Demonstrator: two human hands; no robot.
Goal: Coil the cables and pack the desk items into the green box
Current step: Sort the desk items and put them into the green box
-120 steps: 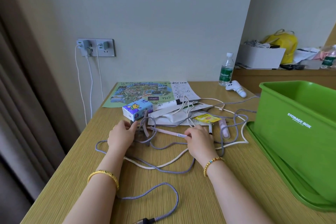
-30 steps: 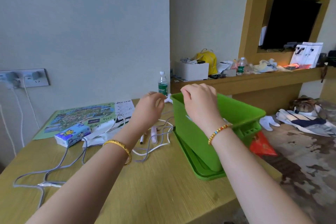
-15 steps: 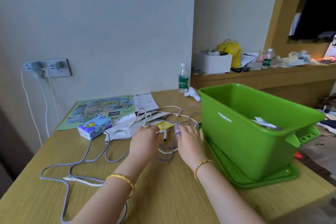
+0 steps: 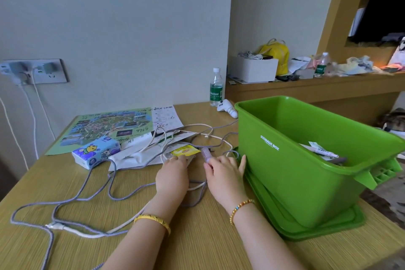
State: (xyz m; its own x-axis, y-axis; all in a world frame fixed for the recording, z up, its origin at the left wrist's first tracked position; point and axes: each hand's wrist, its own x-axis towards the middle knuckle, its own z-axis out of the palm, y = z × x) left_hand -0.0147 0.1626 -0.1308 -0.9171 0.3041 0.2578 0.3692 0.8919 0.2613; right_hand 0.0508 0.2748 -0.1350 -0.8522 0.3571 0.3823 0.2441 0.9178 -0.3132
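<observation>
Two bare hands are resting low on the wooden desk (image 4: 197, 247), side by side but apart, just left of the green plastic storage box (image 4: 306, 182). I am reading the left hand (image 4: 173, 174) as lying palm down with its fingertips reaching onto the yellow sachet (image 4: 185, 150) and the papers under it; whether it is pinching anything I cannot tell, since the fingertips are hiding behind the knuckles. The right hand (image 4: 224, 171) is lying with fingers curled around the near end of a small lilac tube (image 4: 206, 154), its thumb pointing up beside the box wall. The box is sitting on its flat green lid (image 4: 328, 226), and a white pen-like item (image 4: 324, 152) is showing above the rim inside; the rest of the contents are hiding behind the wall.

The grey-purple braided cable (image 4: 76, 199) is sprawling uncoiled across the desk to the left of both wrists and running under the left forearm. The white cable (image 4: 87, 233) is crossing it near the desk's front edge, and more white loops are lying tangled beyond the hands. The blue cartoon-printed tissue pack (image 4: 96, 152) is lying well left of the left hand, in front of the illustrated paper map (image 4: 105, 125). Both forearms are being cut off by the bottom edge.
</observation>
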